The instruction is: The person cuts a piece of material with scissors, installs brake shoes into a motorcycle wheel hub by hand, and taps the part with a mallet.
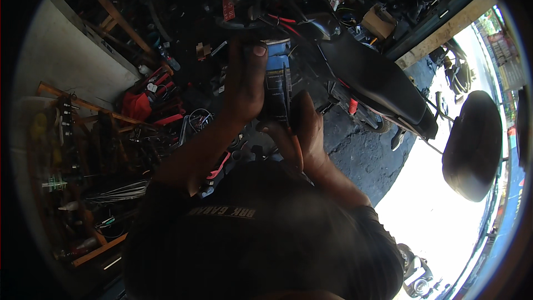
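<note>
A flat blue-and-black package [276,80] is held upright in front of my chest. My left hand [244,86] grips its left side, with the thumb pressed near the top. A thin dark tool with an orange handle [295,147] lies along the package's right part. My right hand [308,133] is closed around the tool's handle and the lower right of the package; some of its fingers are in shadow.
A motorbike [372,72] with a red spring stands ahead to the right, beside a dark top box [472,144]. Red tool cases [141,103] and wooden racks [94,116] crowd the left. A cardboard box [377,22] sits at the back. Bright sunlight lights the right-hand opening.
</note>
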`<action>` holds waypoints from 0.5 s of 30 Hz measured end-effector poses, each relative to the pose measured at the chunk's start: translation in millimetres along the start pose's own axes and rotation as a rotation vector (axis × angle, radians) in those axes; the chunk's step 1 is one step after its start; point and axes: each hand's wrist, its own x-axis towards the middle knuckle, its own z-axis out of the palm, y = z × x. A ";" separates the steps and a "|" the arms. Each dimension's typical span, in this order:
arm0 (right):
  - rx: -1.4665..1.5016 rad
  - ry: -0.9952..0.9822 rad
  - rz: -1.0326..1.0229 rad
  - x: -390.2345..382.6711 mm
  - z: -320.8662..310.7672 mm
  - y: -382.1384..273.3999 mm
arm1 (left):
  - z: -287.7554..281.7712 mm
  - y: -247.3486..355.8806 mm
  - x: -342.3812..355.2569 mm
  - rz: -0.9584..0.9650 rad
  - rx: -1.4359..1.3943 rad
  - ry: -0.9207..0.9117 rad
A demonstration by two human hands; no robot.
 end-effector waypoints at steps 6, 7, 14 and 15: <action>0.048 0.022 0.088 1.2 1.8 3.7 | 0.8 -2.7 -1.4 -0.092 -0.062 0.031; 0.068 0.025 0.130 1.2 2.2 5.1 | 0.9 -2.1 -1.5 -0.060 0.005 0.046; 0.142 -0.061 -0.028 4.5 -1.6 7.4 | -6.1 -14.4 -3.2 0.203 0.246 -0.010; 0.107 -0.084 -0.018 6.0 -3.7 3.6 | -6.5 -12.1 -3.8 0.102 0.159 -0.013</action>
